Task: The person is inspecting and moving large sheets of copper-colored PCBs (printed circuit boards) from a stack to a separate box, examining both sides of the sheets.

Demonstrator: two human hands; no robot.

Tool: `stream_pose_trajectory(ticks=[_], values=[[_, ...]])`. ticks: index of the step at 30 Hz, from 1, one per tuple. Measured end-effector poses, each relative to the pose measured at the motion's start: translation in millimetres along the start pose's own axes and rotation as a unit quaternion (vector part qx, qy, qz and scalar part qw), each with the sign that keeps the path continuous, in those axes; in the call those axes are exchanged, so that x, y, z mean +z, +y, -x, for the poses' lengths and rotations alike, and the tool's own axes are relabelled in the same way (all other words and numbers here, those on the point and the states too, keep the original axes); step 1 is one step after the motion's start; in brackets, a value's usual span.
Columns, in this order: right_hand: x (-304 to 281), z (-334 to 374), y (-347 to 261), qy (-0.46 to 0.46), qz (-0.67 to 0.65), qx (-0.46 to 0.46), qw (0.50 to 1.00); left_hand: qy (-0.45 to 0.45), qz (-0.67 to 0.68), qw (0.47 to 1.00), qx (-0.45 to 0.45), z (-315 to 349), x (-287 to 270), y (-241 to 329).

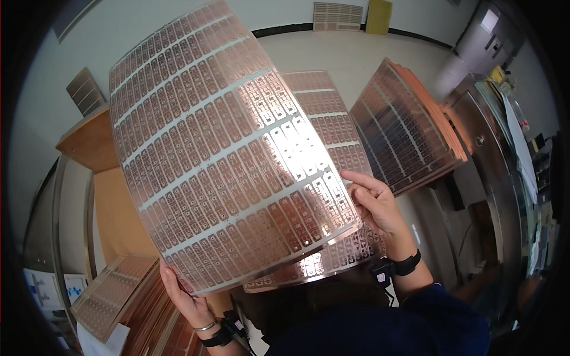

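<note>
A large copper circuit board panel (202, 148), etched with rows of small repeated patterns, is held up tilted in front of me and bows slightly. At its lower left corner my left hand (185, 296) grips the edge, the fingers partly hidden behind it. My right hand (379, 204) is closed at the right edge, with the index finger stretched along the rim. Light glares off the panel's right side. A second copper panel (338, 124) shows behind the first, its lower edge reaching below my right hand; what supports it is hidden.
A stack of copper panels (404, 130) stands tilted at the right, beside a metal surface (481, 139). More panels (119, 291) are stacked at lower left, near a brown board rack (89, 139). Against the far wall lean a patterned panel (337, 16) and a yellow board (378, 16).
</note>
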State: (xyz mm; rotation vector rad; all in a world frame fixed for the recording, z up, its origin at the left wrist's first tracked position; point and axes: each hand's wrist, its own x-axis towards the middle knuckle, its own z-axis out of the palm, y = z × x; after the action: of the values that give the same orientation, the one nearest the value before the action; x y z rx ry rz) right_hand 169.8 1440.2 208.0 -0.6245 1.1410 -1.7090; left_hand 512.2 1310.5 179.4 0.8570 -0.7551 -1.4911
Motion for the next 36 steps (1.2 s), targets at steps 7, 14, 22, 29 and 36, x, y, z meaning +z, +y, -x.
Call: stream_pose_trajectory(ticks=[7,14,22,29,36], values=[[22.8,-6.8,23.0,-0.142,0.056,0.145,0.978,0.059,0.229,0.968,0.081,28.9,-23.3,5.0],[75.9,-8.4,54.2,-0.252,0.018,0.263,0.931,-0.017,0.141,0.989,-0.032,61.9,4.0,-21.5],[86.1,-40.4,37.0,-0.144,-0.176,0.142,0.963,-0.053,0.17,0.983,-0.051,47.3,-1.5,0.6],[23.5,-78.4,5.9,-0.054,-0.266,-0.026,0.962,-0.048,0.14,0.989,-0.008,38.3,-2.3,19.2],[-84.5,-42.7,-37.1,0.006,-0.252,-0.135,0.958,-0.029,0.148,0.989,0.001,19.3,7.8,27.6]])
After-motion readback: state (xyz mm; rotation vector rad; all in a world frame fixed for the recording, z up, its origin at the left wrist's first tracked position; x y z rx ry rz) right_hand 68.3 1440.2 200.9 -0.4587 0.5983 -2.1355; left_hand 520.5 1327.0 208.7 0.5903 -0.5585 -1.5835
